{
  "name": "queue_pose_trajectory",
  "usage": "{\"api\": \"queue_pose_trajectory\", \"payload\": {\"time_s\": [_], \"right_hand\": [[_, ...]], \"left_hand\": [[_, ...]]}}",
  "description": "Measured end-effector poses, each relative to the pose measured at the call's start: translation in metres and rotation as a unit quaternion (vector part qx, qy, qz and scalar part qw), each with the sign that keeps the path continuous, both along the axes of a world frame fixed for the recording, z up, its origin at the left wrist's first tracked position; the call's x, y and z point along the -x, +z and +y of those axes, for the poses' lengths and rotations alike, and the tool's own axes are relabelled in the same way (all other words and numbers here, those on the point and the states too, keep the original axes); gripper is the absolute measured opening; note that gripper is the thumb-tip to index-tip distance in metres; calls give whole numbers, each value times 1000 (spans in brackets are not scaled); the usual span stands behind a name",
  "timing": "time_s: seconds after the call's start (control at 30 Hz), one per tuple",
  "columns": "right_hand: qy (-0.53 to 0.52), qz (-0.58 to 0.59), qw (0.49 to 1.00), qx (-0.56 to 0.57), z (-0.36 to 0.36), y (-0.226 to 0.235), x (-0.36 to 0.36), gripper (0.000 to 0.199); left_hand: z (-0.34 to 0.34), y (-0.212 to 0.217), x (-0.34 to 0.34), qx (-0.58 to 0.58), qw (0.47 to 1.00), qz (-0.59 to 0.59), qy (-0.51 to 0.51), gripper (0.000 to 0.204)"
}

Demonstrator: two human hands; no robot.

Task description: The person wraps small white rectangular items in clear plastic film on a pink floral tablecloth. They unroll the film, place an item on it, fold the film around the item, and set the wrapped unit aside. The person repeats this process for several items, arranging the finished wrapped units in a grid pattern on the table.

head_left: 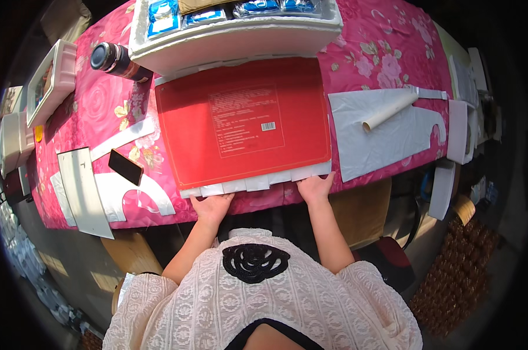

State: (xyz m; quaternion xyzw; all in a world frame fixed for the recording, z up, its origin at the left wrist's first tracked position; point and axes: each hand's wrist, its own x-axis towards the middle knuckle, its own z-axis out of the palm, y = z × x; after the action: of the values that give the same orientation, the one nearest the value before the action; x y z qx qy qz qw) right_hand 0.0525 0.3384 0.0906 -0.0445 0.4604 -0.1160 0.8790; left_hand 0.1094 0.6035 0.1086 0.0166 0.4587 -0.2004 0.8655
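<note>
Left hand [214, 206], right hand [316, 188]: part-spread, touching white flaps [258, 182]; grip unclear.

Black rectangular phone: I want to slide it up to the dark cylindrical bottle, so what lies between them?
In the head view, a narrow, flat white strip slants across the pink floral tablecloth between the phone and bottle.

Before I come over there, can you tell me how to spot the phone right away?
On the pink flowered cloth, find the big red panel in the middle. Left of its near part, between it and a long white board, lies the phone, tilted a little. It's the small, flat, dark rectangle; its closest neighbours are white.
</note>
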Motion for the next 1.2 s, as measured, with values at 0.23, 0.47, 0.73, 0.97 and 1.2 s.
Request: {"api": "queue_pose_trajectory", "payload": {"time_s": [0.23,0.47,0.73,0.97,1.2], "right_hand": [[98,102,986,-87,52,0,28,114],[118,-41,978,-168,91,14,-13,122],[269,67,951,-139,72,14,7,109],[529,74,770,348,-9,48,-1,35],[391,231,601,658,-77,0,-61,28]], "left_hand": [[-5,5,3,25,989,144,-14,111],[-19,16,-4,14,1000,6,21,104],[5,-2,20,-22,978,177,-109,130],[100,8,26,-387,834,-130,-371,45],[87,-17,-65,-734,502,-225,-400,39]]}}
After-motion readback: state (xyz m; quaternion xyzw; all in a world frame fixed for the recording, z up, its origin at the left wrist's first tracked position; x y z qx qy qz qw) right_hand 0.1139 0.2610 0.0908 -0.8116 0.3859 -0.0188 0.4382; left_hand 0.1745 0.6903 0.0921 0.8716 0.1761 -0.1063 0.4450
